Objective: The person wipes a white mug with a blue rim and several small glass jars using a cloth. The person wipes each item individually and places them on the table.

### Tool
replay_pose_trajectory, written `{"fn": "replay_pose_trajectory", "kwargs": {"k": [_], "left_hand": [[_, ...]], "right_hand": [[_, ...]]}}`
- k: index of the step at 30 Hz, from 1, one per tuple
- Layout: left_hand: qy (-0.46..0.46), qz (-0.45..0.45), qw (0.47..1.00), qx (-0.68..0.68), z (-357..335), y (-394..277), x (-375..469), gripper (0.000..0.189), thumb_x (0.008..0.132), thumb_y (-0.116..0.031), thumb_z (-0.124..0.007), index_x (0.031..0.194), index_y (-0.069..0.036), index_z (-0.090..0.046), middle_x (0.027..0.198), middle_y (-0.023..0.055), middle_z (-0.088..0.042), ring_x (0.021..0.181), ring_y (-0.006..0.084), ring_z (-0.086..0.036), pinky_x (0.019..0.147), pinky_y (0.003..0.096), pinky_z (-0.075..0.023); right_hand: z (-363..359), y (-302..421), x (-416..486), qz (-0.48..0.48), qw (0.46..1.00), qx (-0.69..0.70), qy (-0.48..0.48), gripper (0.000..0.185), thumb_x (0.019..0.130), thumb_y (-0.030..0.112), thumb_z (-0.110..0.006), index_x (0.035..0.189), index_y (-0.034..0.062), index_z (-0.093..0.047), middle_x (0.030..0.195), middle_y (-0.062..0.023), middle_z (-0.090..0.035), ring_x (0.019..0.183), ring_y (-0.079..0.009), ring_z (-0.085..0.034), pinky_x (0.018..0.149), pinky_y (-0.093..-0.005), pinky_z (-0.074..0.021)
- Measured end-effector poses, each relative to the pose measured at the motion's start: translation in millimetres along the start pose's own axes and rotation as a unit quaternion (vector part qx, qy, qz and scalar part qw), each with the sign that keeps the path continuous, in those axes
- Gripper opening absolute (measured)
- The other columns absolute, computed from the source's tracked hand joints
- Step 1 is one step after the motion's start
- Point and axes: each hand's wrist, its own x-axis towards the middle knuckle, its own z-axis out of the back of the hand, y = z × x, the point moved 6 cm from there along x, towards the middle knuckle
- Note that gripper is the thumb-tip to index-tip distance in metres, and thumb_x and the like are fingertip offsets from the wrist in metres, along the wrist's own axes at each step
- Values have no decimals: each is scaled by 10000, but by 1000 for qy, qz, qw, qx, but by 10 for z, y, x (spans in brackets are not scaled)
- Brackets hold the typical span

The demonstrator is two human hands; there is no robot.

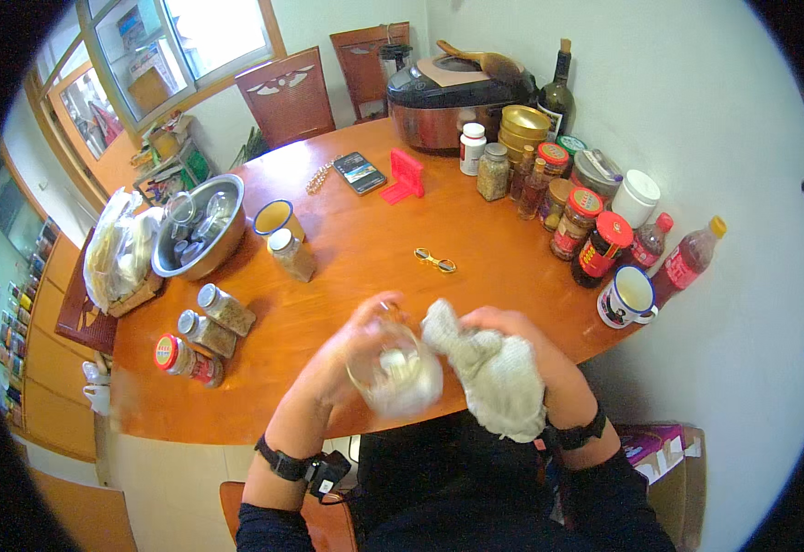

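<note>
A clear glass jar (398, 379), blurred by motion, is gripped in my left hand (355, 339) over the table's near edge. Something whitish shows in or through the glass; I cannot tell which. My right hand (509, 323) holds a bunched off-white cloth (502, 383), which hangs down beside the jar. Part of that hand is hidden behind the cloth. Beyond both hands lies a small gold-framed pair of folding glasses (435, 260) on the wooden table (347, 276).
Left on the table are spice jars (226, 309), a red-lidded jar (188, 360), a yellow enamel mug (278, 219) and a metal basin (198, 228) holding glassware. A phone (359, 172) and red stand (405, 176) lie farther back. Bottles, jars, a white mug (626, 297) and a rice cooker (457, 96) line the right side.
</note>
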Motion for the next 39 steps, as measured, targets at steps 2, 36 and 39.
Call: {"fn": "replay_pose_trajectory", "kwargs": {"k": [2, 36, 39], "left_hand": [[-49, -64, 994, -76, 133, -122, 116, 564, 865, -267, -614, 1351, -88, -391, 1206, 113, -538, 1098, 252, -559, 941, 423, -488], [-611, -98, 786, 13, 325, 215, 3318, 406, 806, -317, -772, 864, 70, -662, 870, 219, -709, 778, 330, -697, 686, 434, -536], [-609, -123, 780, 74, 415, 207, 3392, 386, 829, -314, -753, 814, 60, -660, 857, 207, -711, 768, 314, -695, 674, 413, -530]], "right_hand": [[195, -111, -56, -7, 955, 290, -59, 414, 821, 86, -681, 1221, 25, -591, 1014, -95, -652, 892, -196, -645, 783, -328, -532], [770, -750, -435, 113, 894, 196, -387, 363, 988, 101, -452, 1332, -10, -484, 1150, -151, -623, 1000, -246, -644, 882, -396, -546], [754, -801, -420, 136, 856, 346, -359, 380, 971, 71, -474, 1342, -14, -474, 1166, -157, -615, 1010, -247, -642, 894, -402, -545]]}}
